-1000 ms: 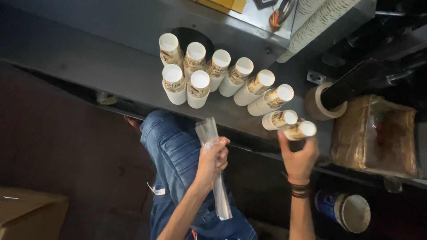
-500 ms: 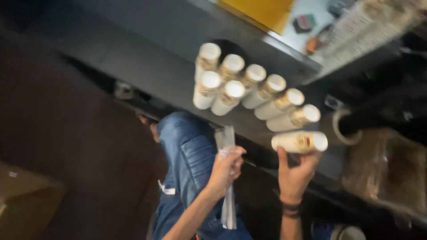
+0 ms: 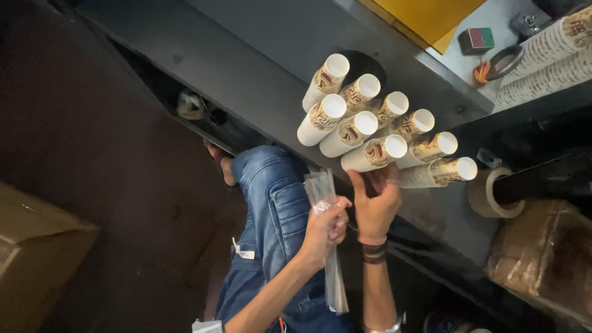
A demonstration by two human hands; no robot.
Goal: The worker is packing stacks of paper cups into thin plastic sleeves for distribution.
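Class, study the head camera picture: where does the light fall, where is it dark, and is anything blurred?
Head view: sharp overall; light falls brightest on the white ends of the paper cup stacks; the floor at left is dim, the cardboard box barely lit; the clear plastic sleeve in the left hand glints faintly; the right hand is evenly lit.

Single head-worn view looks steeply down, close over the hands, lap and grey table (image 3: 259,80)

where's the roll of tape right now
In the head view the roll of tape sits on the right, on the grey table, just right of the stacks of paper cups and beside the brown package.
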